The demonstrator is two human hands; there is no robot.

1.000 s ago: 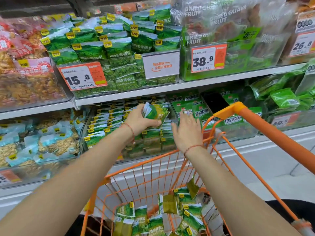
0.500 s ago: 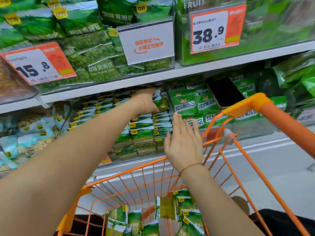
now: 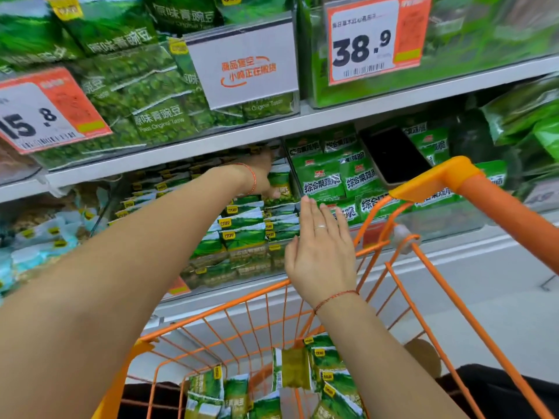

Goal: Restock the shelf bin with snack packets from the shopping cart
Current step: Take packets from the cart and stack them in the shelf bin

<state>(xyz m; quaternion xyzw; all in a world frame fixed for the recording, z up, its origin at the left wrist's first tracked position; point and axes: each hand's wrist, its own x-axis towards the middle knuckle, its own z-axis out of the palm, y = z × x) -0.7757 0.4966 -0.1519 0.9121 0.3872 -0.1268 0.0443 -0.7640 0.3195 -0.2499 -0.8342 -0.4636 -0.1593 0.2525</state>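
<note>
On the far left, clear bins of pale nut packets sit under the white metal shelf edge. Next comes the clear plastic shelf bin, stacked with small green foil snack packets. The left hand reaches deep to the back of that bin and presses or pinches one green packet against the top of the stack; its fingers are mostly hidden under the shelf, so I cannot tell the grip exactly.

The likely trouble is there: the stack rises close to the shelf above, and a packet pushed in blind could slide off the slick pile, or knock neighbours forward over the low front wall.

The right hand hovers flat in front of the bin, fingers straight and close together, holding nothing; it seems placed to steady the front rows.

Below, the orange wire shopping cart has more green packets lying loose at its bottom. A dark phone rests on the neighbouring packets, above the cart's handle. The floor to the right is pale and plain.
</note>
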